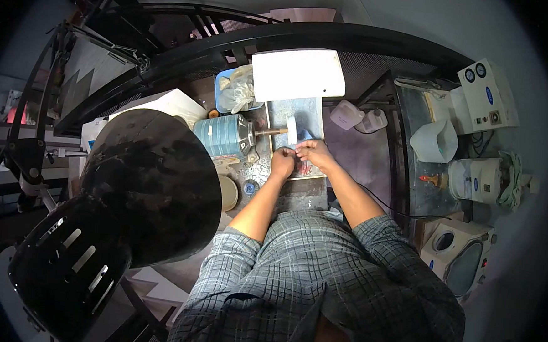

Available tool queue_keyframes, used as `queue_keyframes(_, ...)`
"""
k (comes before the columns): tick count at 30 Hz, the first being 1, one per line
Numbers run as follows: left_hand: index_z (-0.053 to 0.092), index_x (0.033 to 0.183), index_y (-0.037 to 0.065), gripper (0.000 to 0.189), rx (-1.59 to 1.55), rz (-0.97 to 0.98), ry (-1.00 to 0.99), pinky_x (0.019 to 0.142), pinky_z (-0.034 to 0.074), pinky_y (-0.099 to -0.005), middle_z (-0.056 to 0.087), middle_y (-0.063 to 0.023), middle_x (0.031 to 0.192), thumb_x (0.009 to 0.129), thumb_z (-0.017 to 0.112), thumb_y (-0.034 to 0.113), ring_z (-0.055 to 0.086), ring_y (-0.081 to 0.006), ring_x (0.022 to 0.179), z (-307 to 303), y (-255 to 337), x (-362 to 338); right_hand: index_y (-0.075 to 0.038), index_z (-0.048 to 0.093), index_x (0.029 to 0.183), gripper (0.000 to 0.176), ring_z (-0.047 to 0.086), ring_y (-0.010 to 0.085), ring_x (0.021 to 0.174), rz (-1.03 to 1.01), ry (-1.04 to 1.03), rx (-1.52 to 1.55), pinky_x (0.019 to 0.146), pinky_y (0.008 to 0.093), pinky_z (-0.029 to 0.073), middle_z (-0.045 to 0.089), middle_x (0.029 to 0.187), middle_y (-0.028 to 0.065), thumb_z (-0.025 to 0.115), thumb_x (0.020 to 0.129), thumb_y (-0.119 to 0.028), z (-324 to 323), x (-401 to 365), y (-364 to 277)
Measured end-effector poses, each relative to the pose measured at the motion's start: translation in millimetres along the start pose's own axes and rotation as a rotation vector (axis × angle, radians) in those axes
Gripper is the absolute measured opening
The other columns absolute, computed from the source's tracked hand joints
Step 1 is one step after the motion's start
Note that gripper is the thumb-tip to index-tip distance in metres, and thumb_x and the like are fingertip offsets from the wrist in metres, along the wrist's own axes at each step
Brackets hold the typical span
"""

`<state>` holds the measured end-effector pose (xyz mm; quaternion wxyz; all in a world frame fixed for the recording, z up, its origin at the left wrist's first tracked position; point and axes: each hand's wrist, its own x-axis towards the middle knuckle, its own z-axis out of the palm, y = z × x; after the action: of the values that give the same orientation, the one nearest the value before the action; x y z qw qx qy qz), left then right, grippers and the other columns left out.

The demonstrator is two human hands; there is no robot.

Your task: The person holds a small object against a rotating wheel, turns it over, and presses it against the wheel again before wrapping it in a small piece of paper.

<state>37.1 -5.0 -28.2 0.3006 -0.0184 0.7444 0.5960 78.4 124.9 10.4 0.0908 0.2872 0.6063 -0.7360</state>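
Observation:
Both of my hands meet just in front of a white polishing wheel (291,130) on the shaft of a blue motor (220,135). My left hand (282,163) has its fingers closed at the wheel's lower edge. Beside it, on the right, my right hand (314,153) is pinched, its fingertips close to the left ones. Whatever lies between the fingers is too small to make out. Below and behind the hands is a shallow tray (323,121) with blue and reddish bits in it.
A large black lamp (153,189) fills the left foreground. A white cover (298,75) stands above the wheel. A blue basin (219,86) with plastic bags, a round tub (229,193), white bottles (346,114) and machines (489,96) on a right-hand bench surround the spot.

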Motion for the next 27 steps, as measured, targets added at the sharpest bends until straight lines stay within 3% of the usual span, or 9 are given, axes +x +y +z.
queue_keyframes(4,0.056,0.08,-0.001,0.01,0.064,0.059,0.013,0.057,0.042,-0.0256,0.058,-0.0052,0.071,0.08,0.053,0.009,0.052,-0.0117,0.062,-7,15,-9,0.002,0.06,0.085,0.015,0.054,0.0094,0.063,-0.028,-0.033,-0.27,0.057,0.0228,0.045,0.06,0.075,0.0051,0.06,0.079,-0.012,-4,-15,-34)
queue_keyframes(8,0.057,0.077,-0.001,0.011,0.421,0.171,0.153,0.063,0.046,-0.0342,0.059,-0.0134,0.07,0.075,0.054,0.009,0.059,-0.0283,0.068,-26,56,-28,0.002,0.061,0.082,0.017,0.053,0.008,0.061,-0.067,-0.113,-0.401,0.054,0.022,0.042,0.059,0.072,0.0031,0.062,0.078,-0.015,-12,-25,-57)
queue_keyframes(9,0.054,0.089,-0.002,0.022,0.635,0.187,0.172,0.078,0.042,-0.0387,0.055,-0.0191,0.088,0.074,0.057,0.013,0.053,-0.0339,0.089,-29,58,-28,0.002,0.061,0.082,0.017,0.053,0.008,0.061,-0.068,-0.111,-0.402,0.054,0.022,0.042,0.059,0.072,0.0031,0.062,0.078,-0.015,-15,-25,-55)
queue_keyframes(13,0.041,0.109,0.0,0.047,0.774,0.383,0.301,0.091,0.03,-0.0435,0.04,-0.0221,0.114,0.073,0.063,0.02,0.038,-0.0377,0.107,-33,50,-31,0.001,0.061,0.083,0.015,0.053,0.0082,0.06,-0.052,-0.165,-0.411,0.055,0.0222,0.042,0.06,0.074,0.0034,0.06,0.079,-0.013,-17,-22,-32)
queue_keyframes(16,0.041,0.106,-0.004,0.047,0.716,0.479,0.297,0.09,0.032,-0.0432,0.042,-0.0232,0.112,0.073,0.062,0.022,0.039,-0.0379,0.106,-36,45,-10,0.002,0.06,0.084,0.012,0.056,0.0098,0.064,-0.013,-0.202,-0.356,0.058,0.0232,0.043,0.062,0.076,0.0057,0.058,0.079,-0.009,-14,-27,-18)
queue_keyframes(18,0.038,0.113,-0.001,0.052,0.585,0.211,0.16,0.091,0.032,-0.0433,0.049,-0.0246,0.107,0.075,0.06,0.028,0.044,-0.0408,0.102,-43,51,-3,0.003,0.06,0.085,0.012,0.058,0.0114,0.067,0.032,-0.295,-0.25,0.062,0.0242,0.045,0.063,0.077,0.0072,0.057,0.079,-0.007,-14,-23,-4)
queue_keyframes(21,0.037,0.114,-0.001,0.053,0.573,0.154,0.193,0.092,0.031,-0.0434,0.047,-0.0259,0.113,0.078,0.057,0.033,0.043,-0.0426,0.105,-39,41,12,0.004,0.06,0.083,0.011,0.058,0.0113,0.069,-0.019,-0.275,-0.329,0.065,0.0246,0.046,0.063,0.077,0.0078,0.057,0.079,-0.006,-19,-25,10)
queue_keyframes(24,0.031,0.123,-0.001,0.061,0.551,0.163,0.239,0.095,0.029,-0.042,0.041,-0.027,0.122,0.081,0.051,0.037,0.039,-0.0428,0.111,-37,31,25,0.004,0.061,0.083,0.011,0.057,0.0099,0.07,-0.023,-0.249,-0.348,0.067,0.024,0.045,0.064,0.078,0.0072,0.059,0.078,-0.006,-19,-36,10)
queue_keyframes(27,0.009,0.135,0.001,0.075,0.538,0.095,0.086,0.104,0.018,-0.0386,0.018,-0.02,0.139,0.083,0.044,0.042,0.022,-0.0315,0.128,-43,39,29,0.004,0.061,0.083,0.012,0.056,0.0096,0.071,0.024,-0.193,-0.438,0.067,0.0237,0.044,0.063,0.079,0.0066,0.06,0.078,-0.007,-21,-40,11)
